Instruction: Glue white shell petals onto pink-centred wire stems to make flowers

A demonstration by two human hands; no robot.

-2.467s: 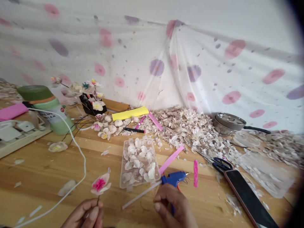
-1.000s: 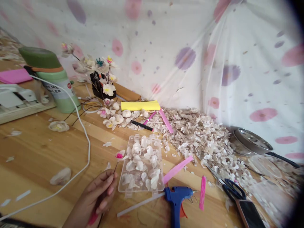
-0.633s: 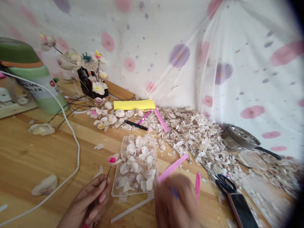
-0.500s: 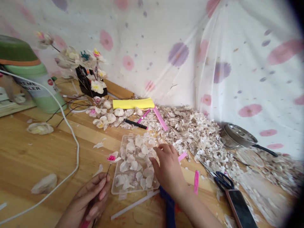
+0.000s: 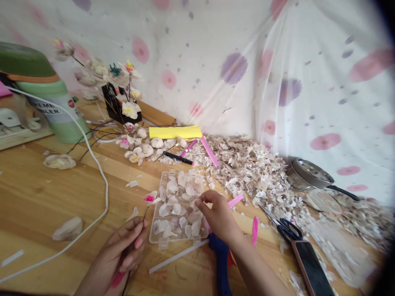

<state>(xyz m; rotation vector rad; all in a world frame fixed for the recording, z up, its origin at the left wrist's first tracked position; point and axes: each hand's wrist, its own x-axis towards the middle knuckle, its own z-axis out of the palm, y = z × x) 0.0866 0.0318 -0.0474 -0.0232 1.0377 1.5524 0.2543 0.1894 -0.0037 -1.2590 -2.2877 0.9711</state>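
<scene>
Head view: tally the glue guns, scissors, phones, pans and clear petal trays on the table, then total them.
Blue glue gun: 1
Scissors: 1
Phone: 1
Steel pan: 1
Clear petal tray: 1
Total: 5

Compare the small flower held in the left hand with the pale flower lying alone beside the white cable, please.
The held flower has a bright pink centre; the lying flower has a yellowish one. The held flower stands raised on a thin stem pinched in the left hand; the lying flower rests flat on the table, no stem visible. Both have pale, whitish petals.
</scene>
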